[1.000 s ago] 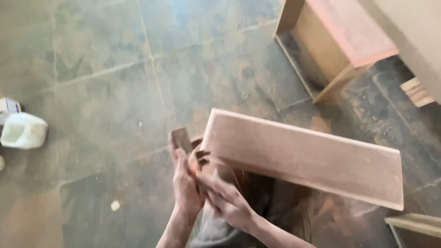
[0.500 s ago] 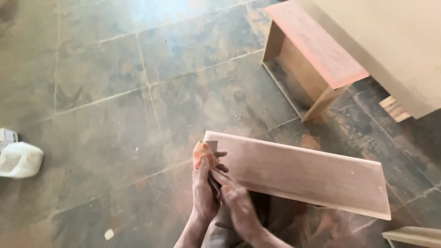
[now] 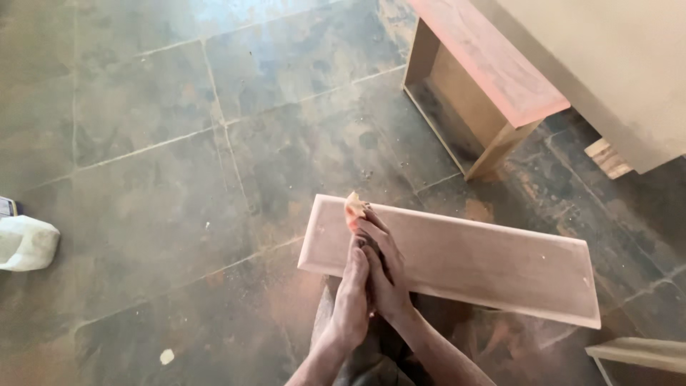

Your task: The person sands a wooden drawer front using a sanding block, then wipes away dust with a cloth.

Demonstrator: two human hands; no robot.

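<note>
Hands pressed side by side on a long rectangular reddish-brown wooden panel (image 3: pixel 457 261), seen from above; the left hand (image 3: pixel 351 293) and right hand (image 3: pixel 386 275) lie touching each other, fingers stretched forward and closed together over a small folded piece of orange-tan sandpaper (image 3: pixel 353 206), which peeps out beyond the fingertips at the panel's far edge, near its left end; the panel rests across the person's lap, slanting down to the right, above a dark, dusty tiled floor (image 3: pixel 179 143). Sanding here goes best, in my judgement, with even pressure from both palms, strokes along the length of the board, and the paper kept flat. An open wooden box frame (image 3: pixel 493 78) stands well apart at upper right; a white plastic jug (image 3: pixel 25 243) sits at far left.
</note>
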